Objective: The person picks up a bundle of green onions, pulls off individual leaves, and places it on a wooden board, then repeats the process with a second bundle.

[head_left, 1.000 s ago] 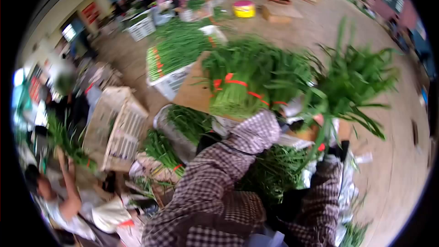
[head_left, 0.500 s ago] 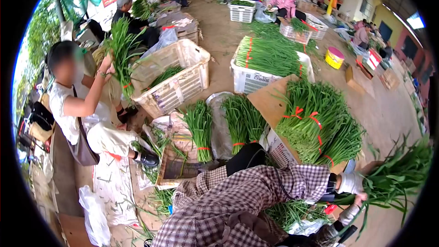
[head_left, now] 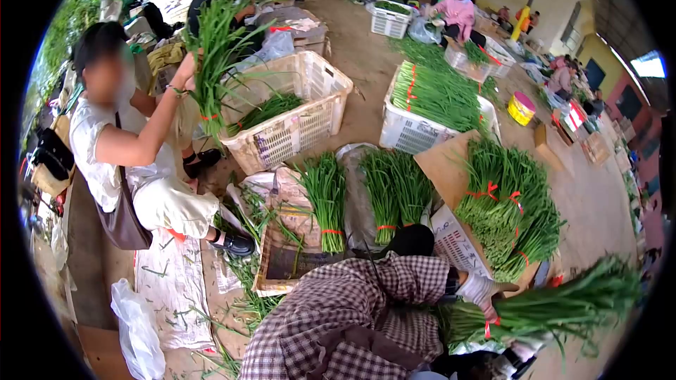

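Fanning out long and green, a red-tied bunch [head_left: 563,302], left fingers [head_left: 498,287] holding it, right fingers [head_left: 532,344] too blurred to tell

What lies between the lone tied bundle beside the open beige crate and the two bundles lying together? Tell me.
Crinkled greyish plastic separates the lone bundle from the two bundles, in the head view.

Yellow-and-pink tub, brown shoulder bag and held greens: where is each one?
Yellow-and-pink tub [head_left: 520,113]: head view, on its yellow side.
Brown shoulder bag [head_left: 127,226]: head view, on its body.
Held greens [head_left: 570,304]: head view, on the leaves.
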Demonstrator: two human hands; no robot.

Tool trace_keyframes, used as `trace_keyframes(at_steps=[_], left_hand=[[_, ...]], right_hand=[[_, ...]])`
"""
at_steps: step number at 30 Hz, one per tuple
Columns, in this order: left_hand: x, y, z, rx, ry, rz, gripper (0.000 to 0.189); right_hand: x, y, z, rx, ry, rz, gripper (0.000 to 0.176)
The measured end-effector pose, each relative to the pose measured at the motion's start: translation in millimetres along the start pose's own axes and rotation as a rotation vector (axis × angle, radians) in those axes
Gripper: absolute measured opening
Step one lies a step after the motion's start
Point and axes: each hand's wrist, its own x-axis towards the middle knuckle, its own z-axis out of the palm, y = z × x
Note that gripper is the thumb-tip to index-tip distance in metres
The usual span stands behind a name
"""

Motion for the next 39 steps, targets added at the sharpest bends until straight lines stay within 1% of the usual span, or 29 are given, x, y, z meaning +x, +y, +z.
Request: trace_keyframes(at_steps=[1, 2, 3, 4, 5, 6, 7, 8, 9, 11, 12, 13, 15, 17, 18, 19, 21, 23, 25, 26, 27, 29, 30, 31, 33, 34, 36, 37, 39], left_hand=[[-5, 18, 6, 0.049, -0.003, -0.070, 0.123], [-4, 4, 15, 0.304, -0.019, -0.348, 0.126], [-10, 24, -2, -0.023, -0.019, -0.396, 0.126], [-16, 21, 6, -0.079, 0.330, -0.207, 0.127], [-13, 17, 7, -0.209, 0.387, -0.161, 0.130], [-8, -11, 22, -0.374, 0.464, -0.057, 0.131], [-4, -21, 22, -0.525, 0.516, -0.049, 0.128], [-4, -29, 20, -0.607, 0.515, -0.092, 0.126], [-4, -32, 14, -0.717, 0.407, -0.074, 0.111], [-19, -22, -1, -0.944, 0.276, -0.164, 0.067], [-20, -18, -8, -0.998, 0.241, -0.123, 0.066], [-23, -17, -12, -1.047, 0.206, -0.076, 0.065], [-30, -44, -17, -1.025, 0.146, -0.038, 0.069], [-31, -39, -20, -1.113, 0.096, -0.062, 0.070], [-34, -39, -21, -1.105, 0.070, -0.132, 0.069], [-40, -80, -10, -1.071, 0.136, -0.111, 0.066], [-41, -70, -8, -0.947, 0.189, -0.049, 0.062], [-39, -70, -3, -0.924, 0.178, -0.028, 0.056], [-34, -48, 2, -1.072, 0.209, -0.090, 0.054], [-34, -63, 6, -0.962, 0.258, -0.166, 0.056], [-36, -77, 6, -0.742, 0.261, -0.099, 0.059], [-32, -64, 9, -0.711, 0.325, -0.071, 0.061], [-30, -59, 12, -0.901, 0.300, -0.152, 0.064], [-30, -65, 13, -0.902, 0.299, -0.154, 0.064], [-32, -85, 9, -0.731, 0.217, -0.137, 0.066], [-30, -73, 6, -0.700, 0.204, -0.135, 0.062], [-33, -61, 6, -0.700, 0.244, -0.186, 0.060], [-33, -54, 5, -0.700, 0.284, -0.233, 0.058], [-31, -42, 6, -0.693, 0.350, -0.182, 0.056]], right_hand=[[0, -4, 20, 0.007, -0.158, 0.057, 0.052], [4, -8, 34, 0.009, -0.348, 0.123, 0.051], [0, -28, 91, 0.277, -0.300, 0.316, 0.049], [14, -30, 101, 0.257, -0.282, 0.332, 0.045], [37, -15, 79, 0.145, 0.054, 0.273, 0.040], [41, -21, 118, 0.161, 0.089, 0.332, 0.034], [51, -15, 120, -0.003, 0.104, 0.237, 0.031], [45, -18, 135, -0.108, 0.098, 0.191, 0.031], [43, -23, 145, -0.213, 0.071, 0.161, 0.031], [65, -6, 118, -0.220, -0.159, 0.094, 0.052], [63, -7, 102, -0.292, -0.119, 0.141, 0.080], [52, -15, 96, -0.314, -0.135, 0.126, 0.099], [32, -5, 64, -0.265, 0.020, 0.102, 0.101], [8, 21, 39, -0.255, 0.124, 0.205, 0.105], [-2, 43, 28, -0.242, 0.054, 0.290, 0.105], [-9, 59, 24, -0.229, -0.021, 0.368, 0.106], [-26, 75, 40, -0.277, -0.085, 0.352, 0.104], [-22, 87, 56, -0.113, -0.120, 0.212, 0.096], [-16, 90, 66, -0.123, -0.173, 0.094, 0.102], [-15, 86, 70, -0.161, -0.162, 0.066, 0.105], [-13, 87, 72, -0.161, -0.159, 0.055, 0.105], [-13, 89, 76, -0.201, -0.170, -0.056, 0.107], [-15, 91, 79, -0.174, -0.148, -0.084, 0.105], [-19, 97, 78, -0.180, -0.116, -0.071, 0.104], [-23, 101, 78, -0.175, -0.098, -0.082, 0.105], [-24, 99, 74, -0.172, -0.092, -0.078, 0.105], [-20, 88, 61, -0.533, -0.124, -0.031, 0.103], [-21, 78, 61, -0.644, -0.009, -0.013, 0.075], [-29, 35, 67, -0.963, 0.258, -0.365, 0.034]])
